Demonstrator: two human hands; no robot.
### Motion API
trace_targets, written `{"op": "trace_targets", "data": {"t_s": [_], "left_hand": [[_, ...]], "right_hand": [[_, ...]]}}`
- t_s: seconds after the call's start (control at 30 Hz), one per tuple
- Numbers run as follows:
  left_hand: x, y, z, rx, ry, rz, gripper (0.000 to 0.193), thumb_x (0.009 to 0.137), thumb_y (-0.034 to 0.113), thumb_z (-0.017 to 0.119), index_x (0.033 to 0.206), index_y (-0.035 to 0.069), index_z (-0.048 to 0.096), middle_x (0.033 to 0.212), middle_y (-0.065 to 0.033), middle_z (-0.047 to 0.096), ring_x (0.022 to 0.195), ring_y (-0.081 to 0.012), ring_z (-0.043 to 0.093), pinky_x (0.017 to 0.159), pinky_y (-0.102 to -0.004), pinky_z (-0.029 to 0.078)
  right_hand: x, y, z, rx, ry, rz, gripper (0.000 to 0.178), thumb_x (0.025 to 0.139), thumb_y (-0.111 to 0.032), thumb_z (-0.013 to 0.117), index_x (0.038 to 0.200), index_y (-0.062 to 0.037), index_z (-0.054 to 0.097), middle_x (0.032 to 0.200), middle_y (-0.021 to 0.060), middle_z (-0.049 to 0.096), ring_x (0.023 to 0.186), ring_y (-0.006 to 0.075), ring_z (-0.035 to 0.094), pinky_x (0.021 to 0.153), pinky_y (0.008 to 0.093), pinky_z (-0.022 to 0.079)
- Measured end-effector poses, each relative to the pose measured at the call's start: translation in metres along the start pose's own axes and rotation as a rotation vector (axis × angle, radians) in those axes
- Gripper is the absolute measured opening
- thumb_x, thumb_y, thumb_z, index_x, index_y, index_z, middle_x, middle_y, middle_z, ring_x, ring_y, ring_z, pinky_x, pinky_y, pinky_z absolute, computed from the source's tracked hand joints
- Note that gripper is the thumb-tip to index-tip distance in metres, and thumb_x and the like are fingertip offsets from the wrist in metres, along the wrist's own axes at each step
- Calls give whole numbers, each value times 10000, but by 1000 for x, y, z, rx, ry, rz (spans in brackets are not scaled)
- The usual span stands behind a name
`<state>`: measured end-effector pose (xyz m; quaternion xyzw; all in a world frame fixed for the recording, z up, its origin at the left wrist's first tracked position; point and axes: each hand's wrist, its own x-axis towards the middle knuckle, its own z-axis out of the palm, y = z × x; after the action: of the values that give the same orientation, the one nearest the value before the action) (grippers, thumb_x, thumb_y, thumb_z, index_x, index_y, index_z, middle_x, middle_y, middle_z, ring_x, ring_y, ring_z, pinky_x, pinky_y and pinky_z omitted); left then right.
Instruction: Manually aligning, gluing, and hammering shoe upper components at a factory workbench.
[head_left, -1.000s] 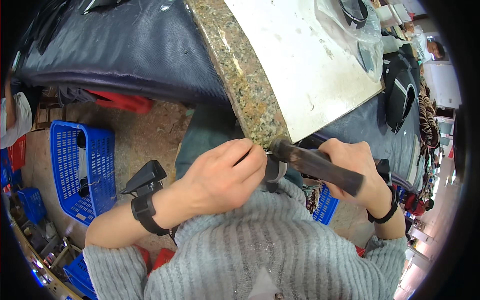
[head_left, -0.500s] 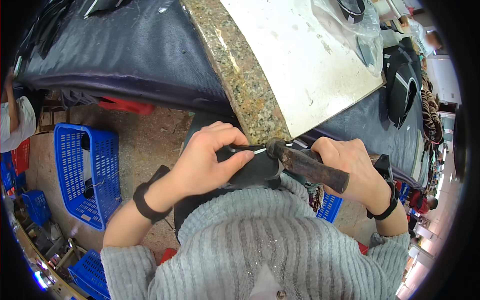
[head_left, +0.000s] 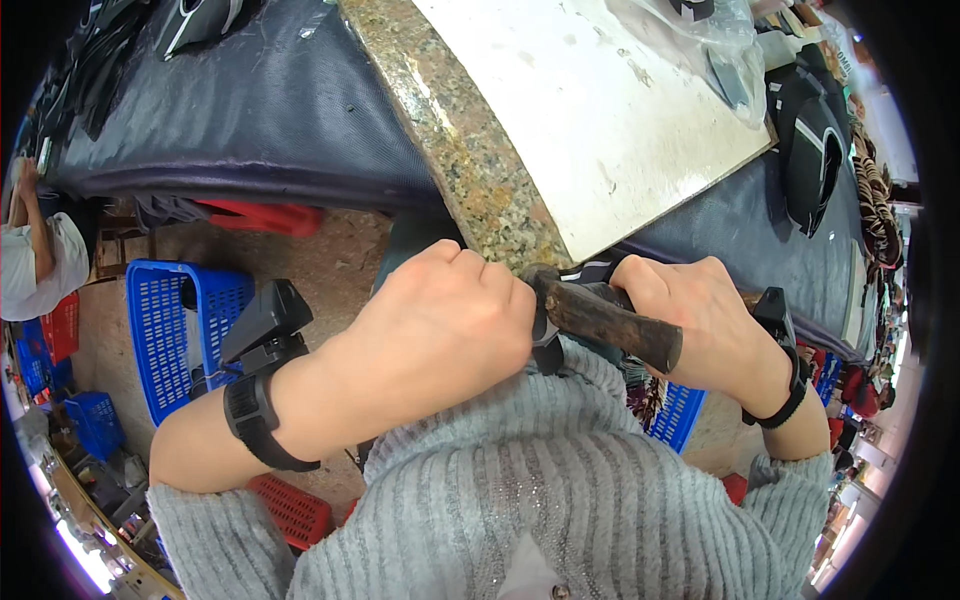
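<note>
My right hand (head_left: 700,310) is wrapped round a hammer with a worn, dark head (head_left: 620,328). One end of that head is at the near corner of the stone slab (head_left: 490,170), close beside my left fist. My left hand (head_left: 450,315) is closed, back of the hand up, with its fingertips hidden underneath. A piece of black, leather-like material (head_left: 547,355) shows beside its knuckles, below the hammer head; most of it is covered by my hands and the hammer. A dark strip with a white line (head_left: 597,271) lies at the slab's edge near my right fingers.
A white board (head_left: 590,130) lies on the slab. Dark sheeting (head_left: 270,120) covers the table. Black shaped pieces (head_left: 812,165) and a clear plastic bag (head_left: 735,70) lie at the right. A blue basket (head_left: 165,345) and a red basket (head_left: 290,510) stand on the floor. Another person (head_left: 45,250) is at far left.
My left hand has turned from a finger-and-thumb pinch on the black material into a back-up fist and moved right, closer to the hammer. The hammer has shifted only slightly.
</note>
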<state>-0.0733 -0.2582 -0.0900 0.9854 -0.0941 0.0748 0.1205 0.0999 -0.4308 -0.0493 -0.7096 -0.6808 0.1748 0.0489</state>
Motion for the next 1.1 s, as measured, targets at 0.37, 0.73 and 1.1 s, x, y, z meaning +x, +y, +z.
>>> {"op": "trace_targets", "data": {"t_s": [0.37, 0.73, 1.1], "left_hand": [[0, 0, 15, -5, 133, -41, 113, 698, 56, 669, 761, 56, 575, 671, -64, 531, 614, -240, 567, 608, -353, 466], [0, -8, 1, -5, 37, 30, 148, 673, 99, 674, 773, 23, 596, 656, -73, 566, 610, -233, 605, 557, -355, 477], [15, -8, -1, -54, -23, -42, 98, 704, 61, 634, 712, 29, 542, 593, -102, 566, 539, -275, 617, 519, -395, 487]], "right_hand": [[-2, 9, 2, 21, 35, -67, 311, 825, -206, 726, 932, -39, 486, 713, 93, 593, 659, 290, 643, 528, 386, 481], [-2, 13, 1, 55, 16, -20, 226, 873, -211, 696, 906, -47, 544, 721, 100, 572, 617, 325, 597, 533, 407, 447], [-9, 17, 8, 98, 61, 10, 190, 912, -201, 661, 965, -32, 590, 761, 131, 578, 630, 346, 591, 549, 414, 445]]}}
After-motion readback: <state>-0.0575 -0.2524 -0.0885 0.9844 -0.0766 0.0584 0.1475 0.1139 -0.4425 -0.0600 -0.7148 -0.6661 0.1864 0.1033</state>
